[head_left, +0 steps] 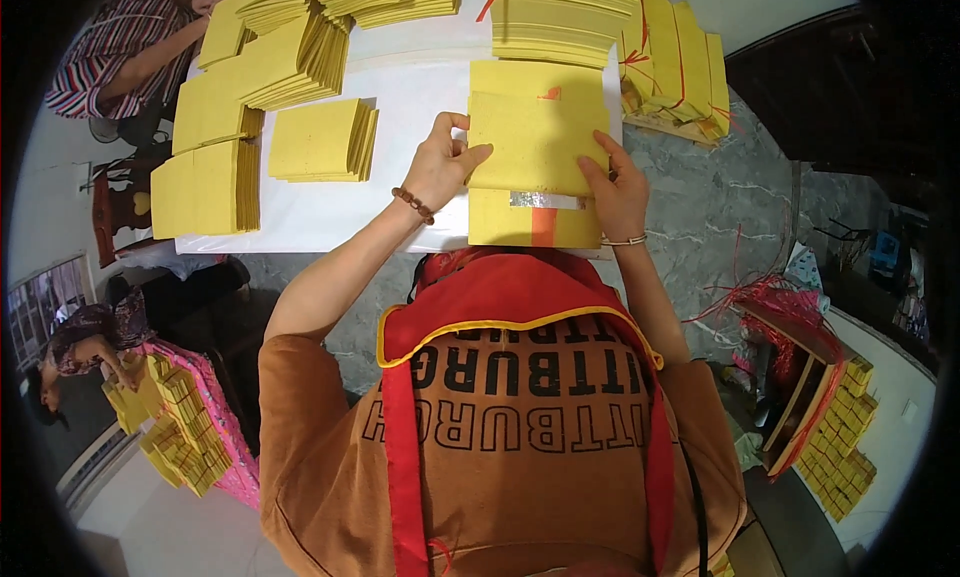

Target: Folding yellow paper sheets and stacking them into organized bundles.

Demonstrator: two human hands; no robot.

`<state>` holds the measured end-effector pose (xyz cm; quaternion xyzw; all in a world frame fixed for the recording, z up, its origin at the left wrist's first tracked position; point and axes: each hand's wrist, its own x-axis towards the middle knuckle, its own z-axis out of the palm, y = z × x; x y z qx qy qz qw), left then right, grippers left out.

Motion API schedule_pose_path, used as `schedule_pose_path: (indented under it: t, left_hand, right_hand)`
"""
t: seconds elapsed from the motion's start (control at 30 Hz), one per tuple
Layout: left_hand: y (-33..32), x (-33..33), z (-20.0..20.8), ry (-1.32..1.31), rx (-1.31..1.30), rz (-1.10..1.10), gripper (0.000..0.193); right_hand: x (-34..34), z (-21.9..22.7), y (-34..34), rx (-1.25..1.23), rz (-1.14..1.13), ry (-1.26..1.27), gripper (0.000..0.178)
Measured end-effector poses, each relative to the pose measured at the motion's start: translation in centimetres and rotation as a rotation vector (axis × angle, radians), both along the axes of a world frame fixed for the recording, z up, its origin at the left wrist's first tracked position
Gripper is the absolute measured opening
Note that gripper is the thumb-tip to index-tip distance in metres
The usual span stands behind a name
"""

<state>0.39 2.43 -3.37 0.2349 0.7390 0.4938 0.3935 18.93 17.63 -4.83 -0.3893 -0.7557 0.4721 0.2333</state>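
Observation:
A folded yellow paper [530,142] lies in front of me at the table's near edge, held between both hands. My left hand [438,165] grips its left edge, thumb on top and the other fingers curled; a beaded bracelet is on that wrist. My right hand [620,192] pinches its right edge, thumb pressed on the face and index finger along the side. Below it shows another yellow sheet [488,219] with an orange patch and a silver foil strip [548,201]. How many sheets lie underneath is hidden.
A thick stack of yellow paper [550,32] stands just beyond. Further yellow stacks [205,192] and a smaller pile [315,142] are on the white table [400,77] leftward. Red-tied bundles [680,67] sit at right. Two other people [120,67] work at left.

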Motion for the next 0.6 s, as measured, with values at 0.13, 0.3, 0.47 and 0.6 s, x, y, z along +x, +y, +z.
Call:
schedule_pose_path:
  t: [0.13,0.3,0.47,0.6]
  left_hand:
    - [0.0,0.0,0.2,0.059,0.005,-0.031,0.039]
    - [0.5,0.5,2.2,0.934,0.041,-0.027,0.044]
    - [3.5,2.9,2.8,1.167,0.262,-0.368,0.04]
    - [3.9,4.3,0.0,1.249,0.118,-0.516,0.048]
  right_hand:
    - [0.0,-1.3,0.3,-0.026,-0.006,0.04,0.039]
    - [-0.1,-0.4,0.2,-0.025,0.004,-0.008,0.038]
    - [-0.1,-1.0,0.4,0.0,-0.002,0.052,0.038]
    - [-0.1,-0.5,0.1,-0.044,0.017,0.03,0.04]
